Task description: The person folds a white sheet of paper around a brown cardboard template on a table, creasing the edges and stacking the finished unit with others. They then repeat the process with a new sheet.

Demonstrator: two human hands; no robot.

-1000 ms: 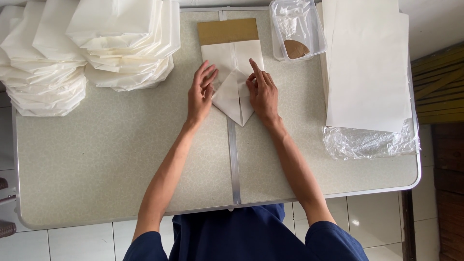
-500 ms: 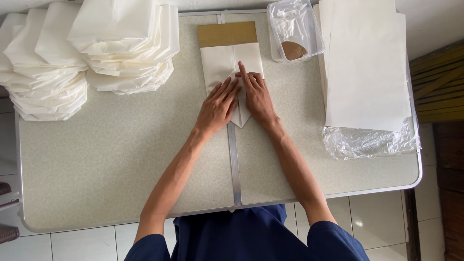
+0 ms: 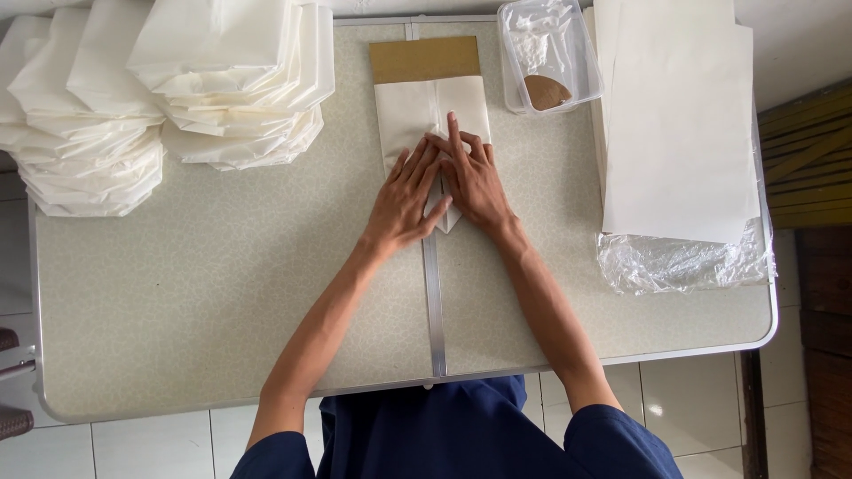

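Pressing down side by side, the left hand (image 3: 404, 200) and the right hand (image 3: 472, 177) lie flat on a folded white paper sheet (image 3: 432, 111) at the far middle of the pale speckled counter (image 3: 222, 293); the fingers of both are stretched out and slightly spread, palms down, pinching nothing. The hands cover most of the sheet's lower half, so only a small pointed tip (image 3: 451, 222) peeks out beneath them, right over the metal seam (image 3: 433, 302) running down the counter. Just beyond the sheet, a brown cardboard rectangle (image 3: 424, 58) sticks out from under its far edge; how far it runs beneath is hidden. To the left, heaps of folded white paper bags (image 3: 160, 89) crowd the corner, cut off by the picture's top and left edges. To the right, a clear plastic tub (image 3: 548, 53) holds a brown patch, hard to make out, and beside it a tall stack of flat white sheets (image 3: 679, 133) rests on crinkled clear plastic wrap (image 3: 683, 262), its top also cut off.
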